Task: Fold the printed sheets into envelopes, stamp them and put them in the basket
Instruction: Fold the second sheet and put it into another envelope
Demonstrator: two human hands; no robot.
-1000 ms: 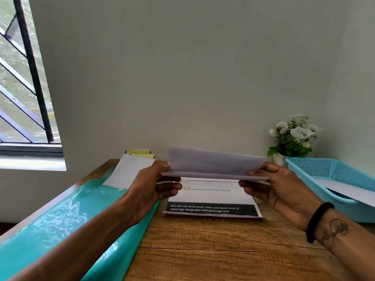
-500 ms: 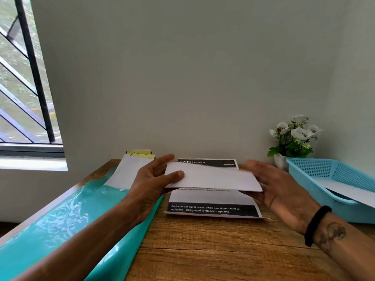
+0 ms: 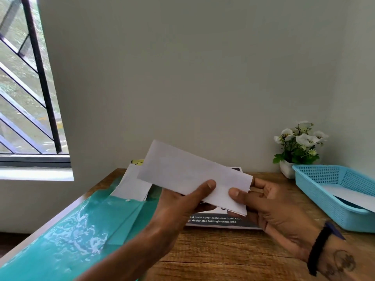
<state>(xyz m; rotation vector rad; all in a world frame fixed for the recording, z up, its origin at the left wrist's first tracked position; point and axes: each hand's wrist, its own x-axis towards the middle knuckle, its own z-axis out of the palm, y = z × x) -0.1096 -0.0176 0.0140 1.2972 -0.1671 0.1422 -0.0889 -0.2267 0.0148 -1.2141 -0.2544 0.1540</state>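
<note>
The main worry is the fold springing open. The folded sheet [image 3: 194, 177] is being held up off the table [image 3: 213, 252] by its near edge only, and the far left corner is sticking out unsupported, so a loose pinch could let the layers slide apart or the paper droop and crease in the wrong place. A second risk, as I judge it, is a hand catching the printed sheets [image 3: 219, 221] lying underneath and dragging them askew, since both hands are working right above them. No envelope or stamp is plainly showing here, so the next step may mean reaching away one-handed, and that is when a drop is most likely.

Going from the left: the green plastic folder [image 3: 67, 236] is lying along the table's left edge, with white papers [image 3: 129, 185] poking out of its far end. The left hand [image 3: 182, 201] is gripping the folded sheet, thumb pressing on top near the lower edge and fingers curling underneath. The sheet is tilting, its left end higher and farther away, its right end lower. The right hand [image 3: 269, 203] is pinching the sheet's lower right corner, thumb on top and fingers behind. So the sheet is sitting between the two hands, touching both, above the stack. Further right, the blue basket [image 3: 324, 191] is waiting well apart from the hands, already holding something white.
</note>
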